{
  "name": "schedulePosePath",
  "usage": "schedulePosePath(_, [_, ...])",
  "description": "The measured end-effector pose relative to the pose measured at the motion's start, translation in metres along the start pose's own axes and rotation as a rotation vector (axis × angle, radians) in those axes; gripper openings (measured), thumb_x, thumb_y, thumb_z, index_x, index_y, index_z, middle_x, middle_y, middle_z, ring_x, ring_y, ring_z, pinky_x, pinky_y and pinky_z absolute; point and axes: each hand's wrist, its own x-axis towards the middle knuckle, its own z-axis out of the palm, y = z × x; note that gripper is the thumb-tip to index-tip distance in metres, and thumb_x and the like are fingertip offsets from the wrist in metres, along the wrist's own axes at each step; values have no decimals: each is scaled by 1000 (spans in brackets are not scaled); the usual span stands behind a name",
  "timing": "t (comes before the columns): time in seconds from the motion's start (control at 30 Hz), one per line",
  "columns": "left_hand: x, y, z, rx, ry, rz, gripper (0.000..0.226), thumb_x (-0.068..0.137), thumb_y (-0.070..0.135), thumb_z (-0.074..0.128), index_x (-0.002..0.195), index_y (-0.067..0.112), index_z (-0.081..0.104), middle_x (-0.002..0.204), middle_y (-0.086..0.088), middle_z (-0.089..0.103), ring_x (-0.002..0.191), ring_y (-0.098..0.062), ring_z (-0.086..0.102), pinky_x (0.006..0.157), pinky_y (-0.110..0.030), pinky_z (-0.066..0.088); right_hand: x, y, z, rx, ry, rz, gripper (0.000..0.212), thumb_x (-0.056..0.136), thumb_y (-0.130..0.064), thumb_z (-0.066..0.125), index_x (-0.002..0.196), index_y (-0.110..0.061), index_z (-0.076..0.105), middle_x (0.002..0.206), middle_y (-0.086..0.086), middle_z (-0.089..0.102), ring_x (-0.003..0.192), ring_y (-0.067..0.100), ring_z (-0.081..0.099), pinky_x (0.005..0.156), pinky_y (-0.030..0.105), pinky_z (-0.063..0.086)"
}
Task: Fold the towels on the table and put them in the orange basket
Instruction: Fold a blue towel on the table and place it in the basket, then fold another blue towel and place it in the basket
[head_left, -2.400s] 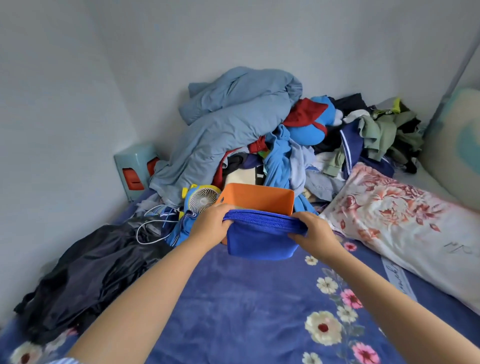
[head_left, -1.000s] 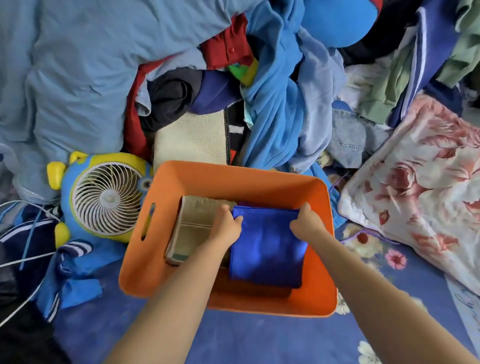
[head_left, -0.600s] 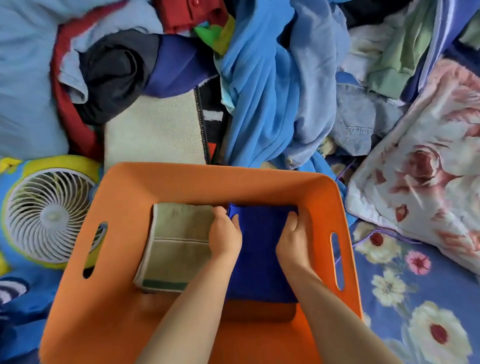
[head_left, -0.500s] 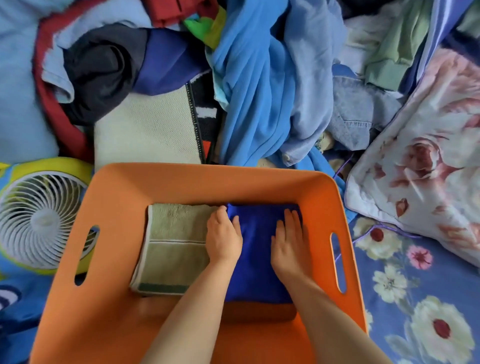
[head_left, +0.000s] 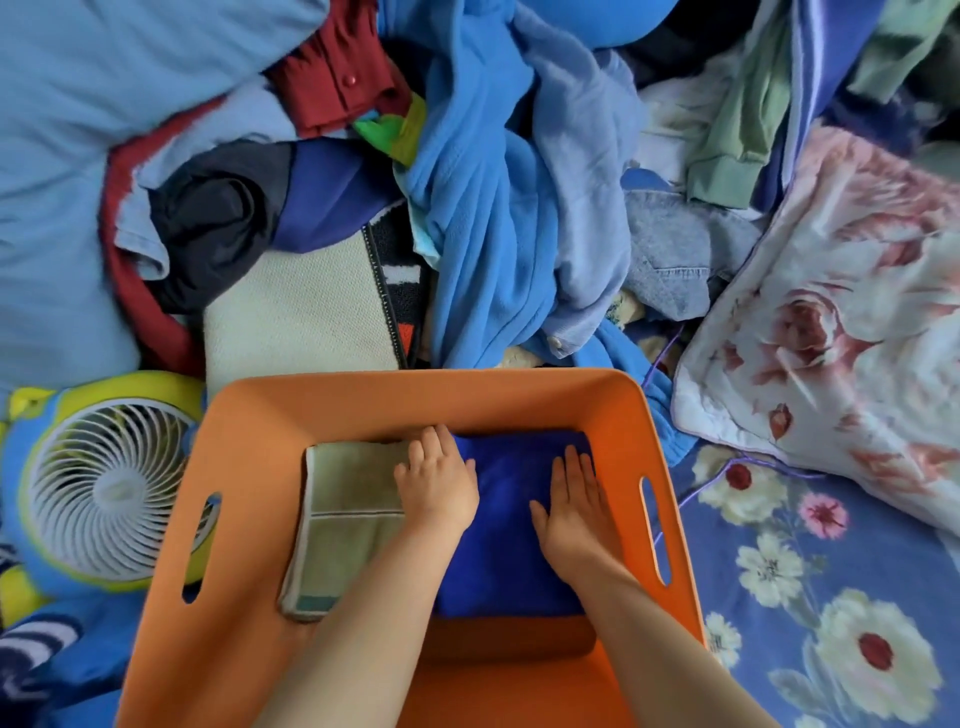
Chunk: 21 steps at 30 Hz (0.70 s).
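The blue towel (head_left: 511, 525) was pressed flat under both hands, left (head_left: 435, 480) and right (head_left: 570, 501), fingers straight, nothing gripped, against the basket's (head_left: 415, 397) far wall, beside the green towel (head_left: 345, 525), long axis toward the person.

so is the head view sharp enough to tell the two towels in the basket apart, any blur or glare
Head view: soft even daylight, no glare; the green towel and blue towel read clearly inside the orange basket. The clothes pile at the top left is slightly smeared, and wide-angle bending curves the frame edges. The left hand and right hand are sharp.
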Motion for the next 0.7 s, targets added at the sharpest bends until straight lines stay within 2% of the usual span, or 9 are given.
schedulePosePath(0.2, [-25,-6,-75,134,-20,99,41,94,16,45,133,13,37,139,-5,35,130,-23,33,100,-35,35,-41,-11,-56,39,87,-53,55,100,-35,24,147,-9,13,157,7,6,146,23,1,119,37,3])
schedulePosePath(0.37, [-78,3,-168,181,-9,104,40,94,16,46,133,9,41,138,-9,39,129,-25,36,103,-35,35,-101,-25,-142,-121,293,-251,48,99,-22,31,143,-6,25,153,7,23,146,25,4,118,43,1])
schedulePosePath(0.43, [-104,10,-203,178,28,114,39,93,13,44,132,9,43,137,-9,41,129,-25,37,102,-35,36,-123,-31,-171,-240,442,-377,43,85,-11,54,128,-1,50,134,12,52,136,31,36,111,49,27])
schedulePosePath(0.47, [-123,13,-224,173,54,114,38,92,12,43,130,10,44,136,-9,41,128,-25,36,101,-35,35,-142,-35,-191,-259,533,-418,40,70,-8,64,110,-3,65,113,10,66,119,31,56,97,48,44])
schedulePosePath(0.5, [-139,15,-242,169,73,120,37,92,11,41,129,10,45,135,-9,41,128,-25,36,101,-35,34,-161,-37,-208,-301,583,-438,37,59,-9,65,95,-7,71,96,7,72,104,30,66,84,46,52])
schedulePosePath(0.53, [-158,18,-261,163,94,120,37,92,11,40,128,10,45,135,-9,41,128,-26,36,101,-36,34,-181,-40,-224,-307,612,-453,38,58,-8,62,95,-7,71,94,7,72,102,30,67,82,46,53])
schedulePosePath(0.57, [-175,20,-281,158,126,122,37,92,10,40,128,10,46,135,-9,41,128,-26,35,102,-36,34,-203,-44,-242,-269,594,-469,41,67,-3,56,107,-4,66,106,9,68,112,32,61,93,47,48])
schedulePosePath(0.63, [-203,25,-310,138,204,143,36,93,12,42,129,10,46,135,-9,41,129,-27,35,101,-37,35,-236,-47,-267,-229,616,-496,45,89,-3,43,133,-3,43,136,11,47,134,29,36,112,41,23])
schedulePosePath(0.7, [-240,28,-342,130,276,173,35,94,16,42,128,10,47,135,-10,41,129,-28,36,100,-39,36,-281,-42,-287,-175,689,-482,45,91,-5,41,136,-3,38,141,12,41,135,29,32,111,37,20])
